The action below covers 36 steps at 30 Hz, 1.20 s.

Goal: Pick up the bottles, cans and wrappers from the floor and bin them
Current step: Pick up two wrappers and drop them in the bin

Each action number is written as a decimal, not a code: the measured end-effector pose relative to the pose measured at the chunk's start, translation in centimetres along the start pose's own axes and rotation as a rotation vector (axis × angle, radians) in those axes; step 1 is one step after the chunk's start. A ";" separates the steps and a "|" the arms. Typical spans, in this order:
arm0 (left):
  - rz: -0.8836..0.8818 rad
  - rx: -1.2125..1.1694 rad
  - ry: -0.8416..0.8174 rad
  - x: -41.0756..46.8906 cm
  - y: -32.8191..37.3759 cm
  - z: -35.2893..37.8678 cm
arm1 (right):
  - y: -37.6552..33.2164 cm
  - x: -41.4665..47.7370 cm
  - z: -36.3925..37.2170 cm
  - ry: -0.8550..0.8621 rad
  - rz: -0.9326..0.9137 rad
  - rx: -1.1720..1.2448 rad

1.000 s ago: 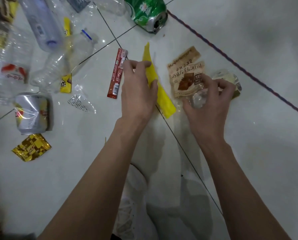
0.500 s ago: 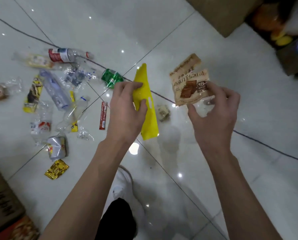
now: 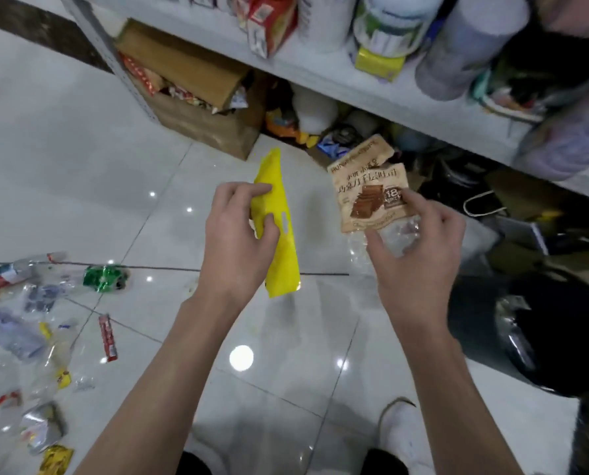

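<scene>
My left hand (image 3: pixel 238 241) grips a long yellow wrapper (image 3: pixel 281 248) and holds it upright above the white tiled floor. My right hand (image 3: pixel 420 248) pinches a brown snack wrapper (image 3: pixel 365 190) together with a crumpled clear plastic piece (image 3: pixel 397 236). A black bin (image 3: pixel 560 334) with a dark liner stands at the right, just beyond my right hand. On the floor at the left lie a crushed green can (image 3: pixel 104 277), a red stick wrapper (image 3: pixel 107 337), clear plastic bottles (image 3: pixel 8 272), a crushed silver can (image 3: pixel 41 428) and a gold wrapper (image 3: pixel 56 459).
A white shelf unit (image 3: pixel 354 87) with boxes and containers runs across the top. Beneath it sit an open cardboard box (image 3: pixel 197 108) and assorted clutter. My white shoe (image 3: pixel 402 433) shows at the bottom, on the floor near the bin.
Both hands lifted the yellow and brown wrappers off the floor. The view swung right, away from the litter pile, so the shelf and the black bin now show.
</scene>
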State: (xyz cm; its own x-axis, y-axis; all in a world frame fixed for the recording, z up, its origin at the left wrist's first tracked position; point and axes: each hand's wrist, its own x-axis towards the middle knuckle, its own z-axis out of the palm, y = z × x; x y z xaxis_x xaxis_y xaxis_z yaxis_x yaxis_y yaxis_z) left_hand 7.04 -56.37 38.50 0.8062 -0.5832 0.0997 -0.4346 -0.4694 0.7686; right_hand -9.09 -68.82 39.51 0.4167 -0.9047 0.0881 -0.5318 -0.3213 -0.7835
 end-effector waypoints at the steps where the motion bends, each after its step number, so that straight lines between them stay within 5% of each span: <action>1: 0.022 -0.003 -0.031 -0.2 2.0 1.6 | 1.1 0.5 -2.1 0.034 0.019 0.006; 10: 0.169 -0.055 -0.300 -6.4 16.7 19.1 | 14.7 0.2 -20.1 0.281 0.231 -0.056; 18: 0.228 -0.076 -0.479 -14.7 22.8 32.4 | 26.4 -2.9 -30.4 0.394 0.385 -0.102; 27: 0.178 -0.147 -0.625 -18.4 25.0 39.2 | 33.1 -3.7 -32.4 0.417 0.502 -0.083; 36: 0.110 -0.006 -0.576 -16.1 21.9 38.8 | 35.3 -2.1 -28.8 0.282 0.453 -0.029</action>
State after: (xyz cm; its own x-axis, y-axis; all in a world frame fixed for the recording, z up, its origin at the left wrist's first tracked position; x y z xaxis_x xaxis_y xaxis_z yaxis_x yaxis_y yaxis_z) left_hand -31.09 -83.00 29.22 0.4074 -0.8954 -0.1796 -0.4994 -0.3831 0.7771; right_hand -50.00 -86.34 29.41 -0.0715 -0.9933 -0.0906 -0.6346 0.1154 -0.7641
